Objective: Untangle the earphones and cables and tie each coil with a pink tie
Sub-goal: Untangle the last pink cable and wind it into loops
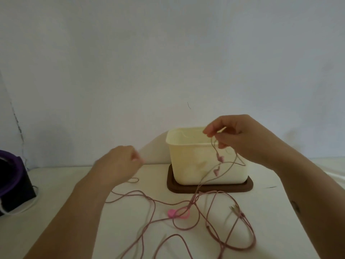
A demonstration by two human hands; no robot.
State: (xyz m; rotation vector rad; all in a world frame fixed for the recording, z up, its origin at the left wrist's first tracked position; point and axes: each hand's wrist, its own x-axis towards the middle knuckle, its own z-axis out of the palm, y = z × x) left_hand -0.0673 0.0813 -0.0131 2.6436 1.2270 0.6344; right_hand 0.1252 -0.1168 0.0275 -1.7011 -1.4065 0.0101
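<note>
Pink cables [149, 200] lie spread in loose tangled loops over the white table [270, 212]. My right hand [235, 135] is raised in front of the cream bin and pinches the earphone cord; two pink earbuds [218, 161] dangle below it. My left hand [119, 163] hovers blurred at the left, fingers curled, above a small cord loop [133, 180]; I cannot tell whether it pinches a strand. A bright pink tie [177, 214] lies on the table among the loops. A jack plug [235, 209] lies at the right.
A cream plastic bin [190, 161] stands on a dark brown lid [209, 188] at the back middle, against the white wall. A black and purple object [13, 180] with a white cable [24, 210] sits at the far left edge.
</note>
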